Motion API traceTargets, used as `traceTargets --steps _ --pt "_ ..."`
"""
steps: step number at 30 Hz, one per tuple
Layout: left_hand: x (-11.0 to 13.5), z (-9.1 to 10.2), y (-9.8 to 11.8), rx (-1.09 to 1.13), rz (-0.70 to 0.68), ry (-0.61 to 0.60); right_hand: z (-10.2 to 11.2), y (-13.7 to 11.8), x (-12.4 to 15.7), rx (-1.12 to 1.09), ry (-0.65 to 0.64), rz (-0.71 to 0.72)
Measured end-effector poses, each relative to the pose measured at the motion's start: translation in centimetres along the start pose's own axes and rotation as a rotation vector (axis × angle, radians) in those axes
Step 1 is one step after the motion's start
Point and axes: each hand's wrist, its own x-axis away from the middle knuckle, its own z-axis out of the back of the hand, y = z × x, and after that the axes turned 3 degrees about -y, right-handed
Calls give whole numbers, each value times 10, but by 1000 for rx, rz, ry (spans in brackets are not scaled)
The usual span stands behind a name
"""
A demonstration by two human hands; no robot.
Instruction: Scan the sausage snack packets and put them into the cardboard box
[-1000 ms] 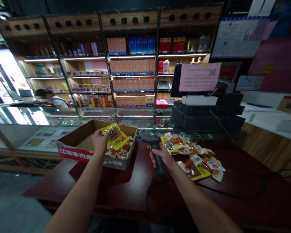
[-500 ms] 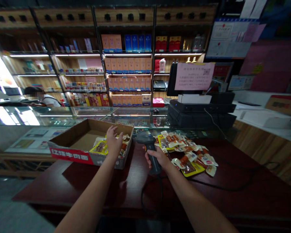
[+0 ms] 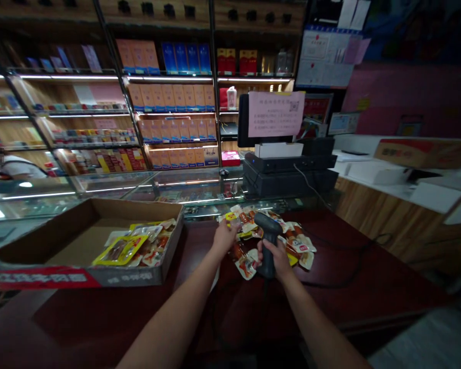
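Observation:
My right hand is wrapped round the handle of a dark grey barcode scanner, held upright over the table. My left hand is at the left side of a pile of snack packets, its fingers closed on a small yellow-and-clear snack packet. The pile holds vacuum-packed brown sausage-like pieces in white, clear and yellow wrappers. The scanner and my right hand hide part of it. More packets lie in the right part of an open cardboard box at the left.
Both arms reach over a dark red table, where a black cable runs at the right. Behind are a glass counter, a cash register with a screen and shelves of boxed goods. A person sits at the far left.
My left hand has moved right, from above the cardboard box to the packet pile, and closed on a packet. My right hand has carried the scanner over the pile. The view has turned right.

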Motion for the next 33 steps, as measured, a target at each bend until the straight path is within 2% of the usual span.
traceTargets --steps 4,7,10,13,17,21,24,28,33 --pt "-18 -19 34 -263 -19 144 14 6 3 -13 74 85" --pt "-30 -32 45 -397 52 106 15 9 3 22 75 80" --pt "-38 -39 42 -452 115 53 14 10 4 46 67 59" --pt "-40 -33 32 -419 112 53 11 8 5 33 60 59" --pt "-30 -4 11 -233 0 114 7 5 7 32 14 37" --pt "-4 32 -26 53 -174 121 5 4 7 51 -46 -7" --pt "17 50 -57 288 -184 45 5 5 8 75 -106 -38" --pt "34 55 -77 394 -130 10 4 5 10 150 -173 -129" --pt "35 51 -75 351 -161 47 4 7 12 237 -197 -178"
